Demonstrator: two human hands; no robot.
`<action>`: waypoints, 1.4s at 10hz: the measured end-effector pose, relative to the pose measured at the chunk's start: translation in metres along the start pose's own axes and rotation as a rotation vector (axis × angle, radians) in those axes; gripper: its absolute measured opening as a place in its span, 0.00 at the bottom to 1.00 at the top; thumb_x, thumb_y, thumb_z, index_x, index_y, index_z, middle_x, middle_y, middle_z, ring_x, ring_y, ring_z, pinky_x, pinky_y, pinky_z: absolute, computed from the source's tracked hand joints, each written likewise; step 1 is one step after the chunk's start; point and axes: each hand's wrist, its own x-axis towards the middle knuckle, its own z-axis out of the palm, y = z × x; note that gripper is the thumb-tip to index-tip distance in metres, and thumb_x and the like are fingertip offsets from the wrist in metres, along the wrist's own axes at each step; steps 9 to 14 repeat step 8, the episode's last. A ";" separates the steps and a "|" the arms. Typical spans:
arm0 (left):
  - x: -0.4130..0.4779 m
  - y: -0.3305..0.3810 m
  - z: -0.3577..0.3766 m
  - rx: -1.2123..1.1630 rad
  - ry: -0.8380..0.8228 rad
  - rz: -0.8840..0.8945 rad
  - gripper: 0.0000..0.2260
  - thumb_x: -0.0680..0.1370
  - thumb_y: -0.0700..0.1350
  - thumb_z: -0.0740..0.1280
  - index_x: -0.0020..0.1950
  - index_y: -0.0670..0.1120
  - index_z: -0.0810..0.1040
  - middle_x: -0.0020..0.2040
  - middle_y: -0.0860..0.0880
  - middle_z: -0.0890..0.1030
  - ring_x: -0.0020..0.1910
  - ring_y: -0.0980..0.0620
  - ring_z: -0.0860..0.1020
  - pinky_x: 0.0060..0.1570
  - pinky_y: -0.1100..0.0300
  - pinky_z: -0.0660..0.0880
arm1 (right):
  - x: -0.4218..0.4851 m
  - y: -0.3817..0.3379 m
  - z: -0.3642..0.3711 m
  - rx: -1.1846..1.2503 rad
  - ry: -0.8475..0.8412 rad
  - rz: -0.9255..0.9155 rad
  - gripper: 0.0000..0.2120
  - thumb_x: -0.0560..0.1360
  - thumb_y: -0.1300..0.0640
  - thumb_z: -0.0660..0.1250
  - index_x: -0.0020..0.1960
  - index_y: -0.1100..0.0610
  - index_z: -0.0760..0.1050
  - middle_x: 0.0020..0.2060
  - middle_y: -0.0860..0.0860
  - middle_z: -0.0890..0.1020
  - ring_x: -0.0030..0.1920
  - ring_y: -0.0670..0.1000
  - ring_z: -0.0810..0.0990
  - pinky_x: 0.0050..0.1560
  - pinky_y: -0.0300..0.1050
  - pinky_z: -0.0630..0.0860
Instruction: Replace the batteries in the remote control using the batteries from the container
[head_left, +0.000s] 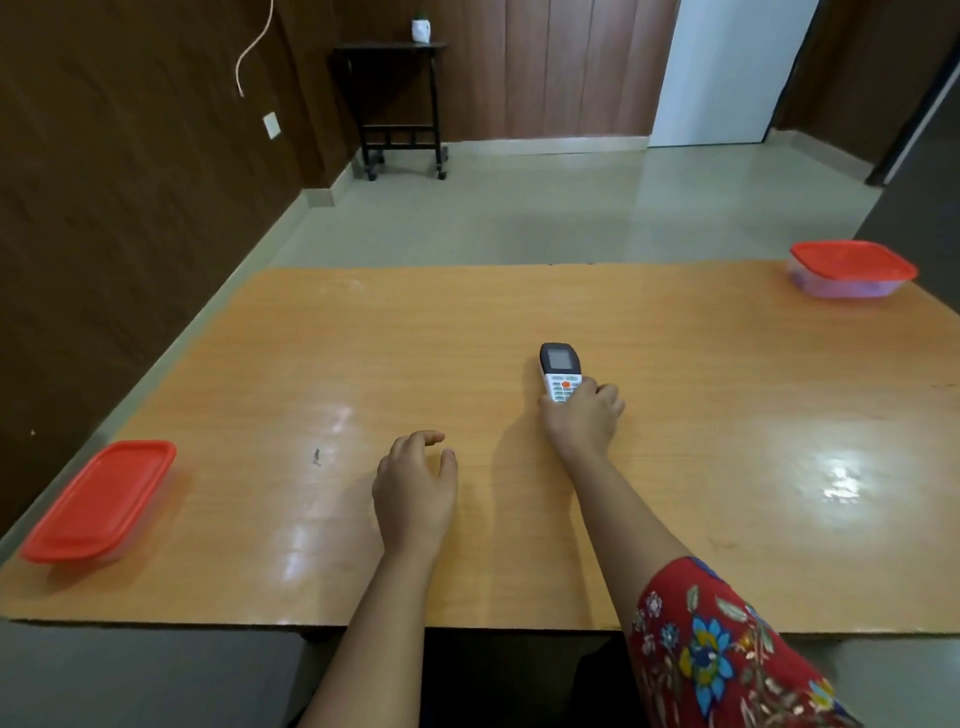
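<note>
A white remote control (559, 370) with a dark top and a small screen lies face up near the middle of the wooden table (363, 353). My right hand (584, 418) grips its lower end, fingers curled round both sides. My left hand (415, 486) hovers over or rests on the table to the left of it, fingers loosely curled, holding nothing. A clear container with a red lid (852, 267) stands at the far right corner. Another red-lidded container (101, 499) sits at the near left edge. Both lids are on; no batteries are visible.
The table's front edge runs just below my forearms. Beyond the far edge is a pale tiled floor with a small black wheeled stand (400, 104) against the brown wall.
</note>
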 end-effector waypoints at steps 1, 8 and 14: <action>0.003 -0.002 0.002 0.007 -0.003 -0.003 0.09 0.76 0.47 0.64 0.55 0.50 0.79 0.56 0.53 0.79 0.55 0.50 0.76 0.55 0.48 0.74 | 0.004 0.001 0.004 -0.031 -0.003 -0.022 0.25 0.72 0.50 0.66 0.64 0.62 0.67 0.60 0.58 0.69 0.62 0.59 0.66 0.60 0.48 0.67; -0.032 0.042 -0.023 -0.232 -0.001 0.001 0.09 0.76 0.45 0.65 0.57 0.50 0.77 0.55 0.54 0.80 0.56 0.52 0.77 0.53 0.55 0.74 | -0.039 0.008 -0.064 0.125 -0.035 -0.176 0.25 0.74 0.42 0.62 0.65 0.56 0.71 0.58 0.55 0.75 0.61 0.57 0.72 0.54 0.50 0.70; -0.032 0.042 -0.023 -0.232 -0.001 0.001 0.09 0.76 0.45 0.65 0.57 0.50 0.77 0.55 0.54 0.80 0.56 0.52 0.77 0.53 0.55 0.74 | -0.039 0.008 -0.064 0.125 -0.035 -0.176 0.25 0.74 0.42 0.62 0.65 0.56 0.71 0.58 0.55 0.75 0.61 0.57 0.72 0.54 0.50 0.70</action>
